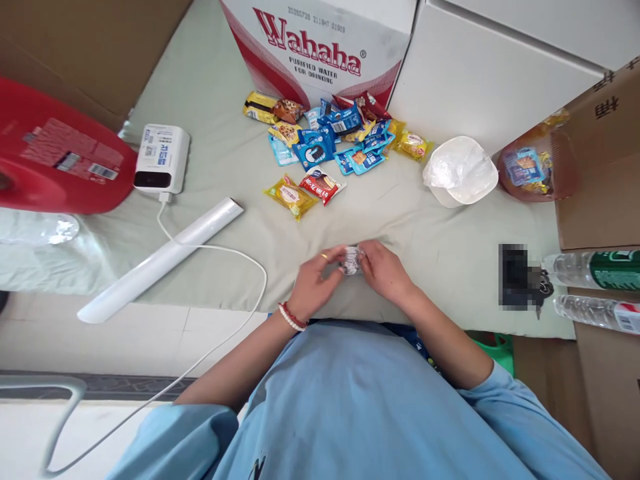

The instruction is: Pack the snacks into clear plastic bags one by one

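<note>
A small silvery, crinkled packet (353, 261) is between my two hands, just above the cloth near its front edge. My left hand (314, 281) grips its left side, thumb below and fingers above. On the right side, my right hand (384, 268) pinches the packet's edge with bent fingers. What is inside the packet cannot be made out. Beyond my hands lie a yellow snack packet (291, 196) and a red and white snack packet (323, 185). A heap of blue, yellow and brown snack packets (345, 130) is spread farther back.
Behind the heap stands a Wahaha water carton (320, 50). A white bag-lined bowl (460, 172) and a brownish tub of snacks (537, 163) are at right, near plastic bottles (600, 313). To the left are a white tube (163, 260), a power bank (163, 157) with a cable, and a red container (65, 147).
</note>
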Tool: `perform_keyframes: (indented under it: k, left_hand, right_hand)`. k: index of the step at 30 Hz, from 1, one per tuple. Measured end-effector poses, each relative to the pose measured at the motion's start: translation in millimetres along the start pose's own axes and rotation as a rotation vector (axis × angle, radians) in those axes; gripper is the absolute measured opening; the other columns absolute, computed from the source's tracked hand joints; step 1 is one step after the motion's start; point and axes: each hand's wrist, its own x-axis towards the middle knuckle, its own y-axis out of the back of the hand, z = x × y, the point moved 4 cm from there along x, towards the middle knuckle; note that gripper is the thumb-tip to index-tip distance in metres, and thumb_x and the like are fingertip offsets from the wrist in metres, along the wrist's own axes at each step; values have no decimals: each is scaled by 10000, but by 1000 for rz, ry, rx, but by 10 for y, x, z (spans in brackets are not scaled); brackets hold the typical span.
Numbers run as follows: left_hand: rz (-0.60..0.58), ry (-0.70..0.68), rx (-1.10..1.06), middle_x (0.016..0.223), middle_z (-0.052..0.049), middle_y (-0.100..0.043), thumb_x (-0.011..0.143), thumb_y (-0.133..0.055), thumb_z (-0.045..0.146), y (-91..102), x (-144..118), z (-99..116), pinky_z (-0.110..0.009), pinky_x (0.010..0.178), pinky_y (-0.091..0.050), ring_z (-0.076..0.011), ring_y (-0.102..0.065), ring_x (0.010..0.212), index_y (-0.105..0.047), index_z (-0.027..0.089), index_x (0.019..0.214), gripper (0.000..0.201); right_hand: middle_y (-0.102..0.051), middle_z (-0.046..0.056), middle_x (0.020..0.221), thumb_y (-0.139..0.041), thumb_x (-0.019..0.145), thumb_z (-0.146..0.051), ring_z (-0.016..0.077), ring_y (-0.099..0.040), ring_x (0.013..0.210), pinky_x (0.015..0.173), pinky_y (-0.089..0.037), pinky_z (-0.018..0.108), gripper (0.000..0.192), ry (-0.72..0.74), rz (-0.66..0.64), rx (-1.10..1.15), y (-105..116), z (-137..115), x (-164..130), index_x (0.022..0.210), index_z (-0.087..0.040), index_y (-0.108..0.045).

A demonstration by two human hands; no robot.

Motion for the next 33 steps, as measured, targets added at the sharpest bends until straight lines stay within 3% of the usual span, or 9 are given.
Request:
perform_keyframes:
  k: [3, 9, 15, 20, 23, 26, 29, 31, 33]
  left_hand:
    - [116, 208, 163, 1057, -113, -695, 969, -508, 368, 37, 61, -165, -460, 976, -525, -272, -641, 1020, -700, 172, 1203, 361]
    - [91, 131, 268, 1079, -120, -654, 890, -639, 331, -151, 159, 24, -465, 978, -503, -293, -593, 1028, -726, 184, 1124, 289]
    - [47, 163, 180, 957, -69, -608, 847, -633, 216, -156, 63, 156, -379, 804, -536, -236, -615, 868, -647, 204, 944, 99]
    - [288, -175, 64, 1082, -94, -611, 877, -557, 138, -275, -123, 497, -403, 885, -551, -239, -614, 1002, -551, 203, 1133, 263]
    - [268, -322, -97, 1112, -102, -596, 792, -541, 63, -429, -190, 599, -437, 921, -560, -244, -601, 1034, -482, 205, 1196, 432]
    - [218, -280, -335, 1125, -93, -537, 709, -536, 35, -512, -155, 535, -405, 854, -587, -228, -586, 1028, -460, 218, 1153, 486]
    - [194, -197, -523, 1204, -93, -465, 743, -561, 65, -500, -89, 433, -393, 844, -614, -226, -572, 1101, -454, 233, 1162, 463]
    - [187, -151, -520, 1242, -97, -446, 805, -585, 105, -434, -72, 368, -383, 838, -624, -223, -563, 1128, -459, 236, 1208, 442]
    - [204, -125, -403, 1254, -104, -462, 854, -612, 147, -307, -96, 284, -383, 851, -622, -229, -550, 1150, -480, 231, 1234, 410]
  right_hand:
    - [-627, 156, 1104, -395, 1025, -171, 260, -572, 943, 819, -464, 345, 239, -12, 27, -110, -89, -110, -58, 1133, -156, -607]
    - [-587, 187, 1171, -384, 996, -150, 283, -569, 1051, 933, -508, 409, 366, 26, 46, 18, -129, -175, -170, 1316, -109, -557]
    - [-645, 169, 1267, -444, 1052, -388, 278, -620, 1194, 1061, -509, 467, 425, 27, 103, 369, -26, -84, -445, 1403, -188, -575]
    - [-671, 102, 1369, -463, 1032, -576, 263, -647, 1244, 1065, -526, 438, 506, -256, 191, 787, -74, 71, -617, 1396, -244, -580]
    - [-719, 88, 1286, -591, 954, -618, 268, -679, 1193, 1042, -548, 443, 565, -377, 203, 1027, -172, 218, -619, 1386, -254, -572]
    - [-754, 67, 1175, -744, 854, -558, 257, -722, 1072, 1001, -570, 442, 583, -424, 194, 1209, -264, 318, -589, 1337, -270, -589]
    - [-770, 44, 1097, -840, 766, -467, 238, -737, 971, 949, -589, 422, 565, -437, 213, 1301, -308, 350, -579, 1255, -273, -632]
    - [-775, 44, 1090, -863, 737, -420, 232, -731, 979, 955, -585, 414, 534, -429, 278, 1301, -237, 412, -580, 1209, -262, -669]
    - [-770, 49, 1128, -867, 730, -385, 230, -722, 1014, 978, -574, 420, 511, -417, 443, 1265, 6, 618, -592, 1193, -253, -697]
